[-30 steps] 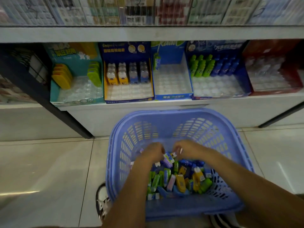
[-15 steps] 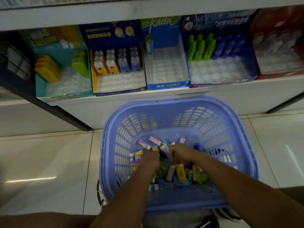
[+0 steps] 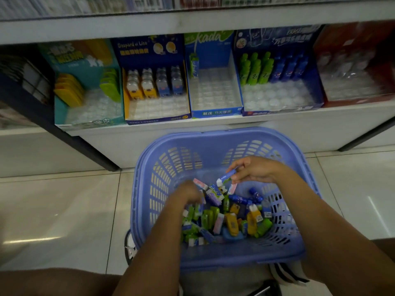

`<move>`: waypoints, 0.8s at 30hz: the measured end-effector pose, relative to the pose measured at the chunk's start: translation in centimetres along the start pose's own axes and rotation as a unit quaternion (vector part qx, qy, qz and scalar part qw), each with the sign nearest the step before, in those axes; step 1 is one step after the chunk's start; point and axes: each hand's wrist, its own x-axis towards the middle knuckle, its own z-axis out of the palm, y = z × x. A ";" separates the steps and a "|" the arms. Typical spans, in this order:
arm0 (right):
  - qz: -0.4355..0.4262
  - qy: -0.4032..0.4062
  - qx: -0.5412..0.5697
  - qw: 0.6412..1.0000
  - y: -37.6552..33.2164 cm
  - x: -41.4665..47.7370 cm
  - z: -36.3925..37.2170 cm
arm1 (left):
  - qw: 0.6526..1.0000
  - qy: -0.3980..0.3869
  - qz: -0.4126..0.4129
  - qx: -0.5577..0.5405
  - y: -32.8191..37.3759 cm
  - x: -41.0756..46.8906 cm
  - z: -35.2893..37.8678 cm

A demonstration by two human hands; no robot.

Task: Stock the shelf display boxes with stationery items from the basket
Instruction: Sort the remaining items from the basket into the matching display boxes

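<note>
Head view: the left hand [image 3: 188, 194] is motion-blurred among the stationery items [image 3: 226, 221] in the basket [image 3: 147, 167], so its grip cannot be told. The right hand [image 3: 255, 169] pinches a blue-and-white item [image 3: 227, 177] just above the pile, its long axis slanting down toward the left hand.

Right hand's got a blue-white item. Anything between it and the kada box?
Only the far rim of the basket lies along the way. The right hand pinches the item above the pile, so it likely just lifts over. The kada box is open on top, its slots bare except one pack at back left.
</note>
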 end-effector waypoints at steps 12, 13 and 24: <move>-0.266 0.130 0.033 0.955 -8.9 -6.3 3.8 | 0.784 0.019 0.280 -0.554 4.1 -9.8 -11.2; -0.284 0.162 0.017 0.945 -9.9 -6.4 4.0 | 0.764 0.041 0.291 -0.574 4.4 -10.2 -11.6; -0.378 0.444 -0.186 0.791 -21.8 2.4 1.7 | 0.700 0.109 0.260 -0.656 5.8 -9.6 -11.4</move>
